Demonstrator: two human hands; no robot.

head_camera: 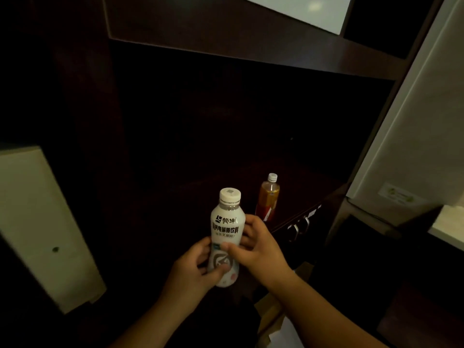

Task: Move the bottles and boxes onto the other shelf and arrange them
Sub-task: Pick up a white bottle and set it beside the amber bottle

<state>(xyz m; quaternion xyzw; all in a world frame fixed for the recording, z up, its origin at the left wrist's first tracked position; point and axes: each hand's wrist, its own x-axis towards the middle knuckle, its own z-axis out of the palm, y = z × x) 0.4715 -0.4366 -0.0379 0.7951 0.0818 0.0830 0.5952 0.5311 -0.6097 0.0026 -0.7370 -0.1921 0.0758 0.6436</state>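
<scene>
A: Counting first, near to far: two hands, two bottles, no boxes that I can make out in this dark view.

B: Hands?

A: Left hand [194,268] is curled around the lower body of the white bottle [227,231], thumb across the front of the label. Right hand [257,247] is wrapped around its middle from the right side, thumb on the label front, fingers behind. Both closed on that one bottle.

B: Orientation of it?

A: Long axis near vertical, leaning slightly, white cap [230,195] pointing up and away from the camera, base toward the wrists. Printed label faces the camera. It is held in the air in front of the dark shelf [296,194], not resting on anything.

B: Contents?

A: Sleeve covers the body, can't tell the fill level. Cap is on.

B: Next one back?

A: Amber bottle [269,197], just behind and right of the held one, standing upright on the shelf surface, white cap up. Clear upper part shows amber liquid; there's a red label lower down. No hand touches it.

B: Farther?

A: Two metal handles [300,228] on the dark front below the shelf edge, right of the hands. Upper shelf board [251,38] overhead. The recess behind is too dark to read.
</scene>
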